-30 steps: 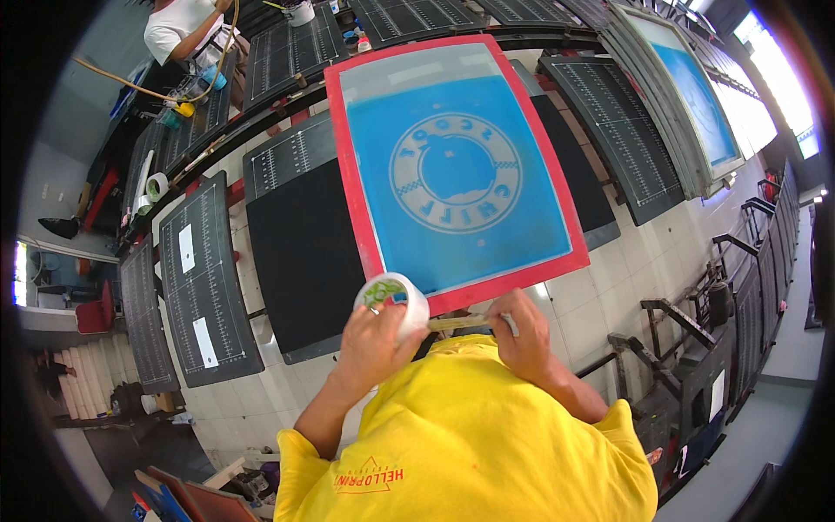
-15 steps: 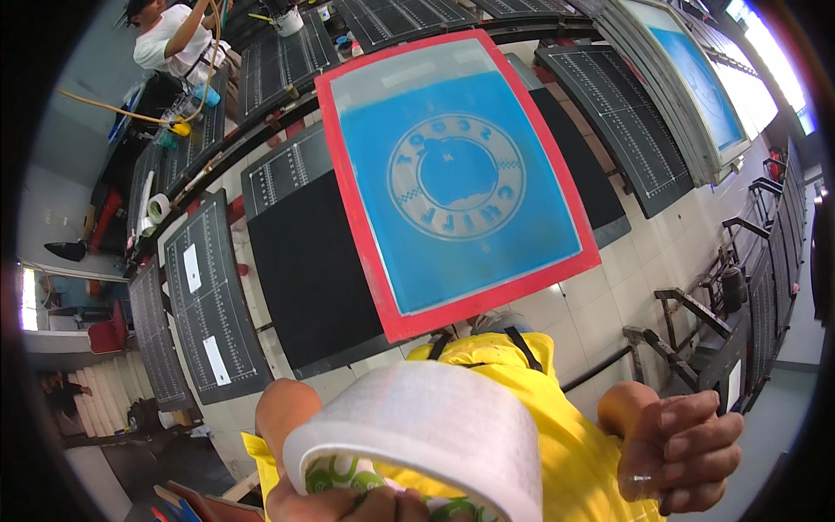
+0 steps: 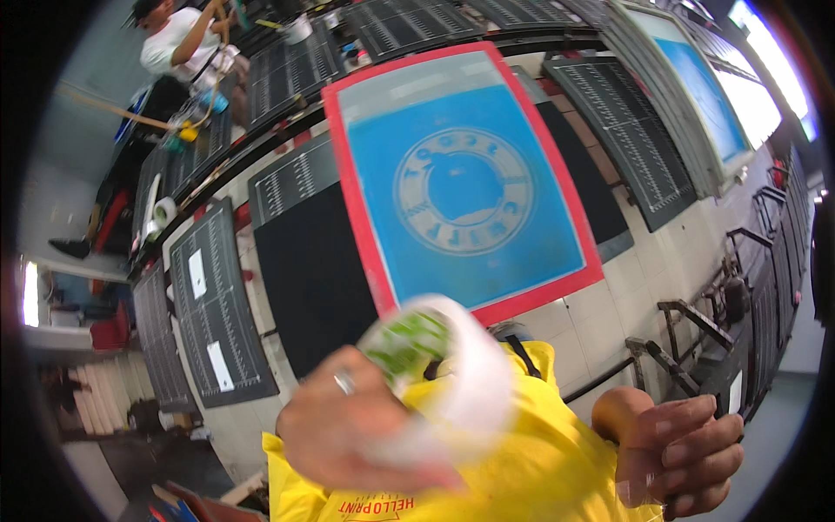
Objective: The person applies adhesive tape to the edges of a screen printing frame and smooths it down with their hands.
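A wide roll of clear tape (image 3: 478,383), with a green-printed core, is in my left hand (image 3: 344,422). My fingers wrap through and around its near side, though motion blurs them. My right hand (image 3: 678,457) is off to the right with its fingers curled. A small piece of clear tape (image 3: 639,496) hangs at those fingertips, glinting faintly. Beyond both hands lies a screen-printing frame (image 3: 594,264) with a red border and blue mesh bearing a round design. It rests across a black platen board (image 3: 309,270).
A yellow apron (image 3: 539,444) covers my front. Dark ruled boards (image 3: 222,304) stand to the left, two with white strips between them uncertain. More frames (image 3: 726,161) lean at the upper right, above metal racks (image 3: 687,322). Another person (image 3: 174,43) works at the far left, near a hose.
My left hand has moved up and away from me with the tape roll, tilting it so more of the inside shows. My right hand has hardly moved.
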Tool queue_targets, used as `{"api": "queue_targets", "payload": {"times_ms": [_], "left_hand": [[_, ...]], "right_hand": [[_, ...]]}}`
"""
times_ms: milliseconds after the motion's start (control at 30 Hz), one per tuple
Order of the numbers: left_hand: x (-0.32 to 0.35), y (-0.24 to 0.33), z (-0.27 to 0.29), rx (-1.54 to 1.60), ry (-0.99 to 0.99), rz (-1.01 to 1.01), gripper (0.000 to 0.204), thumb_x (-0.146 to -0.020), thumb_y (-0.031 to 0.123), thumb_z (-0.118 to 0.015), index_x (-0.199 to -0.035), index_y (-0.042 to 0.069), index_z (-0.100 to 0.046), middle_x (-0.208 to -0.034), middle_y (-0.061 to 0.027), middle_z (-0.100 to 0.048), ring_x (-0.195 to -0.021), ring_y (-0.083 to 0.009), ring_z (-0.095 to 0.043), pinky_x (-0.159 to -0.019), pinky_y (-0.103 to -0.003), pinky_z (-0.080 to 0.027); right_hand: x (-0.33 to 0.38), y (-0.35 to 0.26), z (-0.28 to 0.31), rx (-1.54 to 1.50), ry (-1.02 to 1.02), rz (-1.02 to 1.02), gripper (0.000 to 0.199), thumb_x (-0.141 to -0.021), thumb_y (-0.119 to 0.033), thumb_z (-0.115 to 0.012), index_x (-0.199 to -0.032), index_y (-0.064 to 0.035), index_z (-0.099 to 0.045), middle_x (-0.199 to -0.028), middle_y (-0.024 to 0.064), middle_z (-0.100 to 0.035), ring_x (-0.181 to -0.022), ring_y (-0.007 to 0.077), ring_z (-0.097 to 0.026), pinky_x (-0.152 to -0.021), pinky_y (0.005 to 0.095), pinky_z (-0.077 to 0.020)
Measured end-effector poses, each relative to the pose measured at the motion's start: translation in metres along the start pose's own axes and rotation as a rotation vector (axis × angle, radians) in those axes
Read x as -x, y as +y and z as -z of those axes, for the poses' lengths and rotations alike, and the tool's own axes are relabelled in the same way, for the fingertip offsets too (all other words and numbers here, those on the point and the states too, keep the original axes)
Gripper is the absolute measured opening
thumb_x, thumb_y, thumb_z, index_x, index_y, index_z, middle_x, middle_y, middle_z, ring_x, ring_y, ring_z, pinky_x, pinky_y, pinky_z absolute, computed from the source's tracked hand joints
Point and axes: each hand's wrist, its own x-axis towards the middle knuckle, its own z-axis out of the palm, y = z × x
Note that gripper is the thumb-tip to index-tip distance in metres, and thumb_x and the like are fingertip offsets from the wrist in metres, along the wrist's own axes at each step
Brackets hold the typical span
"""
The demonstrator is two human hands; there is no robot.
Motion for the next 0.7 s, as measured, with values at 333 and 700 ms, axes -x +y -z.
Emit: {"api": "queue_targets", "payload": {"times_ms": [333,700], "left_hand": [[-0.153,-0.054,0.262,-1.045,0.491,-0.529,0.034,-0.094,0.028,-0.068,-0.106,-0.004,-0.062,-0.096,-0.0100,-0.066,-0.086,-0.0148,-0.059,-0.079,-0.031,-0.048],[-0.109,-0.118,0.485,-1.840,0.999,-0.591,0.040,-0.082,0.028,-0.076,-0.104,-0.004,-0.066,-0.103,-0.0218,-0.063,-0.094,-0.0433,-0.061,-0.080,-0.050,-0.048]], "right_hand": [[-0.004,0.037,0.003,0.240,-0.091,-0.373,0.016,-0.077,0.004,-0.070,-0.085,-0.0040,-0.059,-0.088,0.0100,-0.060,-0.069,0.0229,-0.060,-0.058,0.0293,-0.0489],[0.052,0.110,-0.003,0.648,-0.338,-0.667,0.012,-0.081,0.008,-0.065,-0.090,0.0010,-0.061,-0.081,0.0103,-0.060,-0.063,0.0181,-0.054,-0.051,0.0266,-0.0409]]}}
